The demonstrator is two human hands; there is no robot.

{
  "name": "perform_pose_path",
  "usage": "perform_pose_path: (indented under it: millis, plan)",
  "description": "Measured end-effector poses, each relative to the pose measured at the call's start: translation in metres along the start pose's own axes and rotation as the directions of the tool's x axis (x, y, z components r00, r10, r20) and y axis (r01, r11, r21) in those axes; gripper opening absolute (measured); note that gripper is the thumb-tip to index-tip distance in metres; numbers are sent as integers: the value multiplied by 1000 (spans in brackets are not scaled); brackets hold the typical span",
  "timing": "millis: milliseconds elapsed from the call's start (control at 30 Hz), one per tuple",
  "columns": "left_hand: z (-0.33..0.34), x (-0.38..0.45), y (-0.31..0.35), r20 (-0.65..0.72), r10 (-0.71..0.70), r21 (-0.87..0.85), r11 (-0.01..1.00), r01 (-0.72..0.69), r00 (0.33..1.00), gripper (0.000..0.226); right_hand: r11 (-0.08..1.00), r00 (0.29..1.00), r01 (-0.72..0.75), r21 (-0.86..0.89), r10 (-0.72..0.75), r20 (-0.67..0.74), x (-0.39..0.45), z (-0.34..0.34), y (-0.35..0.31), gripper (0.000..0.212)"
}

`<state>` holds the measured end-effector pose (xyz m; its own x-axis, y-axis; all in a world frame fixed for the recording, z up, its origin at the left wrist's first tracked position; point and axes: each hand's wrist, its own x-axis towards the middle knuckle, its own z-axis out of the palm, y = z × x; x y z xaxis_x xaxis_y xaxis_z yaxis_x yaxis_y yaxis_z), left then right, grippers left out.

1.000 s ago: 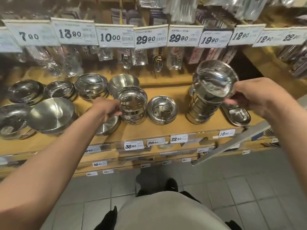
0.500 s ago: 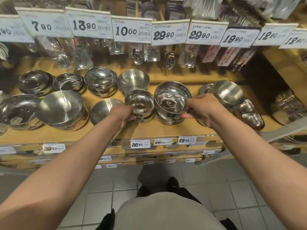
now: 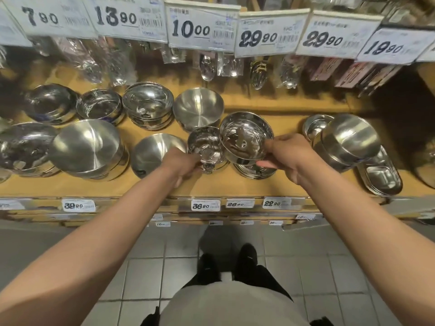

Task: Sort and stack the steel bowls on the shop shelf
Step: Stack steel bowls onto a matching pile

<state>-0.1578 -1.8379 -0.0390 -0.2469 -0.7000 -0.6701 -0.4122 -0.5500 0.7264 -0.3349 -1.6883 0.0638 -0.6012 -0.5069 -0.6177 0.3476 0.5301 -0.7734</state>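
Now the wrapped bowl [image 3: 246, 137] that the right hand [image 3: 286, 158] held up by the tall stack [image 3: 346, 143] a second ago sits lower and further left, tilted over the short stack of bowls [image 3: 255, 170] at the middle of the shelf [image 3: 235, 184]; half a second ago it was already near this spot. The left hand [image 3: 182, 164] has kept its place at the small stack [image 3: 207, 147] just beside it.

The right fingers [image 3: 267, 164] are curled narrow round the right rim of the wrapped bowl and hold it, thumb on the upper edge; its lower edge looks to be touching the stack beneath, though I cannot tell for sure. The left fingers are closed on the near left side of the small stack of wrapped bowls, and the two stacks touch rim to rim.

The shelf is pale wood. More steel bowls stand in two rows to the left, among them a matt bowl [image 3: 199, 109] at the back and a large bowl [image 3: 88, 147] at the front. A flat steel tray [image 3: 381, 177] lies right of the tall stack. Price tags [image 3: 200, 31] hang above, packaged cutlery [image 3: 207, 67] behind them, and smaller shelf labels [image 3: 205, 205] line the front edge. Below is a grey tiled floor [image 3: 146, 278] with the person's dark shoes [image 3: 208, 264].
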Motion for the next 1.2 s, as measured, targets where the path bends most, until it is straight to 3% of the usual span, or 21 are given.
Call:
perform_pose_path:
  millis: [167,367,500,600,800,1067,1200]
  plan:
    - [-1,1,7,32,-14,-84,996,17,999,30,1000,1000,-3,1,3,16,2,4,-1,19]
    - [5,-6,10,56,-10,-27,1000,11,998,30,1000,1000,-7,-12,7,23,4,3,-1,13]
    - [2,-8,15,35,15,-44,999,-13,999,7,1000,1000,-11,-6,11,24,4,2,1,23]
    - [1,-8,17,-12,29,-22,999,-29,999,16,1000,1000,-7,0,7,29,2,3,3,21]
    - [2,-10,13,25,11,-15,1000,-11,1000,9,1000,1000,1,-12,-1,23,2,2,6,3]
    - [2,-13,13,15,-5,-8,1000,5,1000,11,1000,1000,-7,3,7,25,4,3,8,21]
    - [3,-19,15,-3,-6,0,1000,6,1000,12,1000,1000,0,-9,1,27,3,5,9,14]
